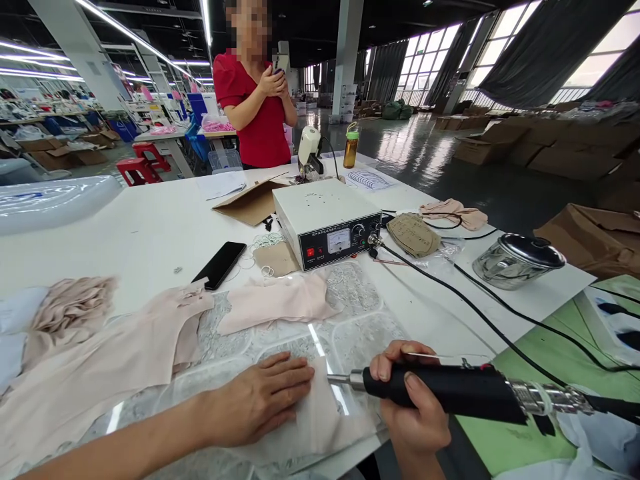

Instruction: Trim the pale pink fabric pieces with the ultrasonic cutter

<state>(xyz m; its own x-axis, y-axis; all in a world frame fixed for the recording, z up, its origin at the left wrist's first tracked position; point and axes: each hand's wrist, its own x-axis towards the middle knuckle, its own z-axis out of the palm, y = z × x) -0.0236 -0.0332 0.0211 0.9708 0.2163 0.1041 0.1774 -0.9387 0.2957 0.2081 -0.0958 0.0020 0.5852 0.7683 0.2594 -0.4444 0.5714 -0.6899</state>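
My left hand (pixel 267 393) lies flat, fingers stretched out, on a pale beige piece of fabric (pixel 323 417) near the table's front edge. In my right hand (pixel 415 407) is a black handheld ultrasonic welding tool (pixel 445 390), fingers wrapped round its body. Its thin metal tip points left and reaches the fabric's right edge; whether it touches cannot be told. A clear sheet with a stone pattern (pixel 357 333) lies under the fabric. Beyond my hands rests another beige fabric piece (pixel 275 303), and a larger pile of beige fabric (pixel 115 340) spreads to the left.
A white control box (pixel 327 220) stands mid-table, its black cable (pixel 450 287) running to the tool. Around it are a black phone (pixel 220 263), a lidded metal pot (pixel 517 260), a bottle (pixel 351 148) and cardboard (pixel 250 203). A person in red (pixel 260 120) stands across the table.
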